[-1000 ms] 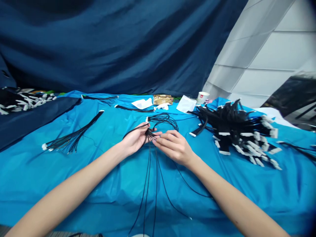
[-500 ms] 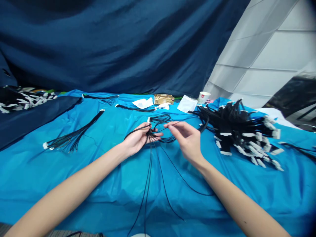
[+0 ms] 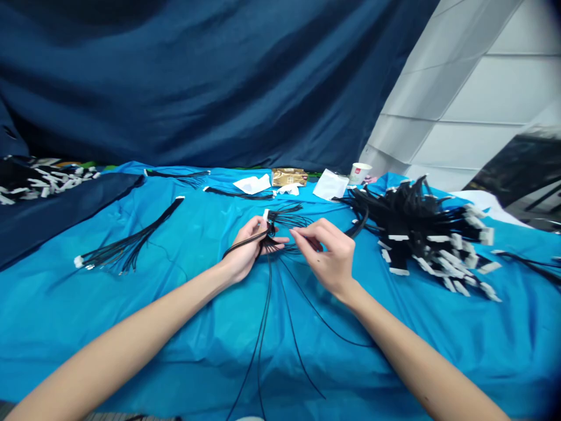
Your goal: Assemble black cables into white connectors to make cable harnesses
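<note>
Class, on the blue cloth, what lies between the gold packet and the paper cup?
A squarish white sheet or packet lies between the gold packet and the paper cup, slightly nearer the viewer; the head view shows this.

Two hands, one left hand [image 3: 244,252] and one right hand [image 3: 332,257]; one held bunch of black wires [image 3: 270,230]; four long wires [image 3: 266,295] hanging below it; four separate bunches [image 3: 134,234] on one blue cloth [image 3: 201,345]; two heaps, one left heap [image 3: 39,180] and one right heap [image 3: 412,225], too tangled to count within; one cup [image 3: 360,173]; one gold packet [image 3: 290,176]; two larger white papers [image 3: 330,185]; one small crumpled paper [image 3: 288,189].
</note>
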`<state>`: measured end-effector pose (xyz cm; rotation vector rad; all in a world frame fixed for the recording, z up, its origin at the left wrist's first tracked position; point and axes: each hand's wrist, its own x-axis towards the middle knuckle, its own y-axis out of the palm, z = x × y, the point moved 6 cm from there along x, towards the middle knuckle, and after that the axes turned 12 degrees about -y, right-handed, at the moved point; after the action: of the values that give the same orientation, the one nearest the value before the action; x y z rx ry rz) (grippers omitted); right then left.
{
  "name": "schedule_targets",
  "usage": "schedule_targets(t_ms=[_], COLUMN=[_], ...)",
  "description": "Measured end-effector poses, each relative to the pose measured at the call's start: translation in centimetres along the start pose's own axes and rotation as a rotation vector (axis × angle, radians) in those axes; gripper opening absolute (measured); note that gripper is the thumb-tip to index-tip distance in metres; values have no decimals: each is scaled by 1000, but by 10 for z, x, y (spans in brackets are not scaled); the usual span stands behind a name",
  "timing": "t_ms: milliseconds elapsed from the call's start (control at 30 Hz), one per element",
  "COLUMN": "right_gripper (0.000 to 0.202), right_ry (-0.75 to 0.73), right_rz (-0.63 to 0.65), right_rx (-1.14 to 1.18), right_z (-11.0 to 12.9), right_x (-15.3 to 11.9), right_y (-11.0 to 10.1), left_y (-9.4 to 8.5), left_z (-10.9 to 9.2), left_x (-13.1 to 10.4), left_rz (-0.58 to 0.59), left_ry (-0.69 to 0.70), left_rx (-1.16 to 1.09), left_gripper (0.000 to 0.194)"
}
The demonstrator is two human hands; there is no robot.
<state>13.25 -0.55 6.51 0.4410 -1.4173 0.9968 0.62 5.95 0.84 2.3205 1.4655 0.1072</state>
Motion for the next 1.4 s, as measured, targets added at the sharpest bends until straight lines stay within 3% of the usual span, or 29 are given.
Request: schedule_targets(t_ms=[867, 1067, 1400], right_gripper=[7, 12, 18], right_ry=[-250, -212, 45], right_rz=[99, 114, 71], right_rx=[-218, -218, -58], right_z=[4, 4, -1], right_x=[-10, -11, -9], right_y=[8, 11, 12], left_y=[6, 5, -1], left_z=[3, 1, 0], left_x=[-1, -1, -1], left_rz=[75, 26, -66], left_ry=[1, 18, 82], left_rx=[-36, 1, 153], left_gripper=[15, 19, 24])
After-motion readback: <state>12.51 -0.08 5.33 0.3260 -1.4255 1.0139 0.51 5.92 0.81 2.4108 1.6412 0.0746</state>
